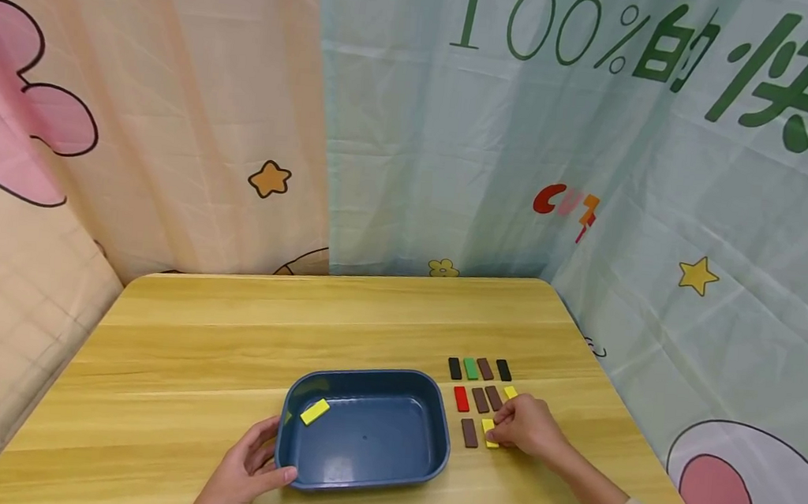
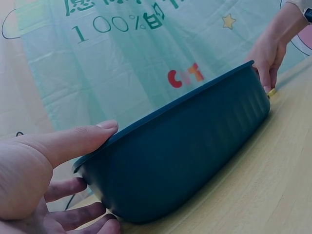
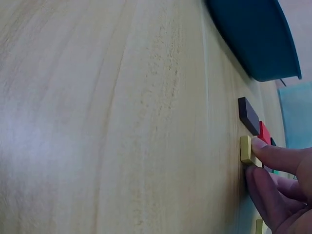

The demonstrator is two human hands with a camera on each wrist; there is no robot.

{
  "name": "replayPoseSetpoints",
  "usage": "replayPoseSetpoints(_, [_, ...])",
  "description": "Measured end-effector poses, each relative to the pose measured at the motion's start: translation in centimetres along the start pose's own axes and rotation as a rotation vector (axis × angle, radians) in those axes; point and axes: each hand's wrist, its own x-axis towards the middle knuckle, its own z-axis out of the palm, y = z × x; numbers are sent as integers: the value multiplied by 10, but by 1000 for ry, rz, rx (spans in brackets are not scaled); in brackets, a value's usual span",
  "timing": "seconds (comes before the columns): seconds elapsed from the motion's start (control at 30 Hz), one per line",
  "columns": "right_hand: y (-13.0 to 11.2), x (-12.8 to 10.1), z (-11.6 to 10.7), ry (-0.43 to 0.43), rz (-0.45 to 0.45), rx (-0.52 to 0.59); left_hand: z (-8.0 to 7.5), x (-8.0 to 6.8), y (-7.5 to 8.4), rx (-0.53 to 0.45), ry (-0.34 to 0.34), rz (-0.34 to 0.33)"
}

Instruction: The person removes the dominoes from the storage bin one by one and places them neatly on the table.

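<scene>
My left hand (image 1: 243, 467) grips the left end of a blue plastic basin (image 1: 357, 486), thumb over the rim and fingers against the outer wall. One yellow block (image 1: 315, 412) lies inside, near the basin's left wall. To the right of the basin, my right hand (image 1: 531, 428) pinches another yellow block (image 3: 246, 149) between thumb and fingers at the table surface. Beside that block is a dark brown block (image 1: 470, 433). Behind it are a red block (image 1: 461, 399), two brown ones and a yellow block (image 1: 510, 392) partly hidden by the right hand.
A back row holds a black block (image 1: 455, 368), a green block (image 1: 471, 369), a brown block (image 1: 485, 368) and a second black one. All lie on a wooden table (image 1: 189, 362). Printed curtains (image 1: 411, 165) hang behind and beside it.
</scene>
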Motion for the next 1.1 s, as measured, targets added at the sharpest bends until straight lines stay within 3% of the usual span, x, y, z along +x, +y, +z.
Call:
replayPoseSetpoints(0.3, [-2, -1, -2, 46, -31, -44, 0, 0, 0, -5, 1, -2])
replayPoseSetpoints(0.47, [-10, 1, -10, 58, -114, -31, -1, -1, 1, -6, 6, -4])
replayPoseSetpoints(0.83, [-33, 11, -22, -23, -153, 40, -1, -1, 1, -12, 6, -5])
replayPoseSetpoints(1.1, [-48, 18, -25, -101, -274, 74, -1, -1, -1, 11, 9, 7])
